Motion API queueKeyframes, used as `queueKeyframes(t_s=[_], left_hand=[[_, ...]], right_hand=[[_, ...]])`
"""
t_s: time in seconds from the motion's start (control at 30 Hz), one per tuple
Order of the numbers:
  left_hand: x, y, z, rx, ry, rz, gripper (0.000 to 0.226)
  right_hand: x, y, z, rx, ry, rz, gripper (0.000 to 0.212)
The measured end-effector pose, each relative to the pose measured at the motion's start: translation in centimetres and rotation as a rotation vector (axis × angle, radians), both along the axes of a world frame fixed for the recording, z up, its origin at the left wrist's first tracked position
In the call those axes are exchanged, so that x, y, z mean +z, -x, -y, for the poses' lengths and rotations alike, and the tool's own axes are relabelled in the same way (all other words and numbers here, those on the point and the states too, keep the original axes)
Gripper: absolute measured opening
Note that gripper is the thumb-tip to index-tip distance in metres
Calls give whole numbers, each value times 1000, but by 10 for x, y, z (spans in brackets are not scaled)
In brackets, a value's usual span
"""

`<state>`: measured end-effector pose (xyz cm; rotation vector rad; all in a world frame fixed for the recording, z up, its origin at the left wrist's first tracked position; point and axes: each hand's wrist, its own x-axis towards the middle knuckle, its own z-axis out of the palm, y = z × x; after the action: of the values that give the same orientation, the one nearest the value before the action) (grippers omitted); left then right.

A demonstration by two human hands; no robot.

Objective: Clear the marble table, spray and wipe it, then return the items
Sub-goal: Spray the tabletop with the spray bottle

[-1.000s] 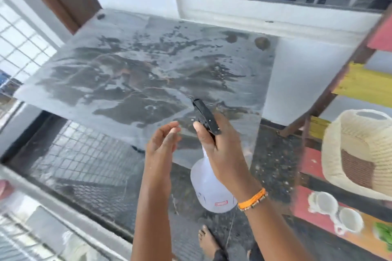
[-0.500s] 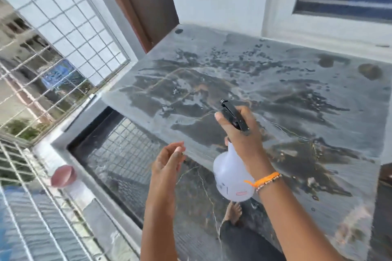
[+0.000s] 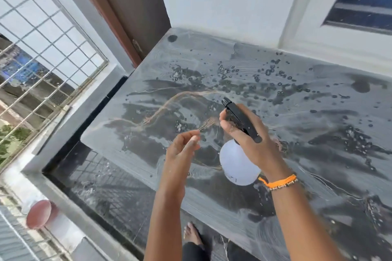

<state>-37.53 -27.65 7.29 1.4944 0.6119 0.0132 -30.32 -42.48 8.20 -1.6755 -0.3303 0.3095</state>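
The grey marble table (image 3: 307, 95) fills the right and middle of the view, wet with droplets and dark streaks. My right hand (image 3: 252, 140) grips a white spray bottle (image 3: 237, 165) with a black trigger head, held above the table's near left part, nozzle pointing to the far left. An orange band sits on that wrist. My left hand (image 3: 182, 150) hovers just left of the bottle, fingers loosely curled and apart, holding nothing. Nothing stands on the tabletop.
A metal window grille (image 3: 42, 53) runs along the left. A brown door frame (image 3: 118, 17) stands behind the table's far left corner, a white wall and window (image 3: 360, 0) behind the table. A reddish round object (image 3: 39, 214) lies on the ledge at lower left. A bare foot (image 3: 192, 233) is on the dark floor.
The view has swung left and nearer to the table; the colourful shelf with the hat is out of sight. My right hand with the bottle has moved over the table's left part.
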Motion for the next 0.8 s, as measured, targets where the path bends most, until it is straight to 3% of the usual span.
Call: queueKeyframes(t_s=[0.17,0.23,0.3,0.4,0.5,0.8], left_hand=[[-18,-48,-46,-18,-42,-10,14],[-29,-74,-74,-68,-220,12,14],[-43,-98,-102,-208,-515,4,22],[-62,-135,-148,-415,-807,3,44],[-74,-164,-185,-545,-915,11,58],[-96,-201,-225,-658,-798,86,70]], right_hand=[[-7,-26,-48,-6,173,164,20],[-7,-42,-77,-67,254,229,28],[-4,-61,-105,-141,339,240,33],[-9,-109,-150,-270,378,33,28],[-29,-164,-189,-372,209,-284,26],[-53,-236,-230,-516,154,-620,30]])
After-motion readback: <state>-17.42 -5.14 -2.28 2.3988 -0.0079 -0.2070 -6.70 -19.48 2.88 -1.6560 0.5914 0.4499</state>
